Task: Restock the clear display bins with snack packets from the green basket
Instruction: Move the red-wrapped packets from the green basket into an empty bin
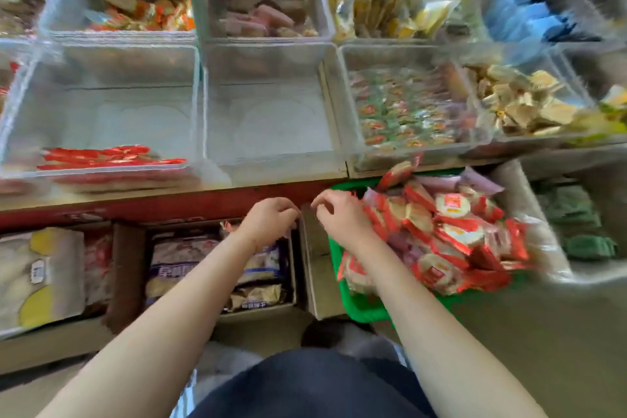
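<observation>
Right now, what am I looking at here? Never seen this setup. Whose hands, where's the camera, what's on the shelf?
No machine: one camera worn on a person's head, looking down at their bare arms. The left hand and right hand hover by the shelf edge with fingers loosely curled; I see no packet in either grip. The green basket at the right holds red snack packets. Above are clear bins: the middle bin is empty, the left bin has a few red packets.

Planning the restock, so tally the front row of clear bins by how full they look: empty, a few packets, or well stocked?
Empty: 1, the middle bin
A few red packets: 1, the left bin
Well stocked: 2, the green-and-orange packet bin and the tan packet bin
Total: 4
</observation>
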`<state>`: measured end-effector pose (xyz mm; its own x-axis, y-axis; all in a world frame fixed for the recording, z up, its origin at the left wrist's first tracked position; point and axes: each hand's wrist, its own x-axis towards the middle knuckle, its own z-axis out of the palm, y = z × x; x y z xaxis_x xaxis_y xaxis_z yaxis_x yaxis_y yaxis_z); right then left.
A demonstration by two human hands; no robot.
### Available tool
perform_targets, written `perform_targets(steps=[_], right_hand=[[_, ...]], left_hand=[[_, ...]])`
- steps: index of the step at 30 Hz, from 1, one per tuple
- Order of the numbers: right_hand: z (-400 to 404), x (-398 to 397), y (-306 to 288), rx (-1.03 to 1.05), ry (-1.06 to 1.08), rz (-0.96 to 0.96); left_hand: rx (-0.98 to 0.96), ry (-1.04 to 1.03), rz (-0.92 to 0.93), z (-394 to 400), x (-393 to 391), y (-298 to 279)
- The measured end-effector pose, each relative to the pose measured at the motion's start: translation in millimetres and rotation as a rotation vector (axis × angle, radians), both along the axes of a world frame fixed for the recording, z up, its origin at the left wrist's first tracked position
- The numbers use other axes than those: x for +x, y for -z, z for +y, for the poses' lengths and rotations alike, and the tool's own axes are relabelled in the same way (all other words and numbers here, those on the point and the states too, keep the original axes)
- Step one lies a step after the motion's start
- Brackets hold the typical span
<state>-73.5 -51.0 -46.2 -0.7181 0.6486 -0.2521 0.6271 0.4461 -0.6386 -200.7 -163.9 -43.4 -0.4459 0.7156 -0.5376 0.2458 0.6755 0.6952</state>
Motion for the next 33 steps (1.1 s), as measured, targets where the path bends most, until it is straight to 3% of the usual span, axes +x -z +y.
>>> perform_targets(steps=[2,5,10,17,23,28,33], right_hand=[[34,47,0,0.142,0.114,0.036],[75,107,-6,0.300,0.218,-0.066],[99,148,13,0.189,-0.088,-0.556],[109,167,30,0.417,-0.014,-0.331],[111,188,34,0.404,-0.116,-0.358],[103,189,46,0.522,-0.162,-0.465],[98,191,46,0.526,-0.113,-0.396]], left_hand=[[-0.007,-0.049,-0.120,26,45,3],[-0.048,-0.060,-0.237,52,96,-1],[-0.100,-0.107,-0.217,75,131,-13],[-0.094,-0.202,-0.231,97,152,-26],[-0.099,-0.235,-0.305,110,176,-19],[-0.114,-0.241,-0.322,114,189,-20],[-0.145,-0.241,-0.309,112,187,-17]])
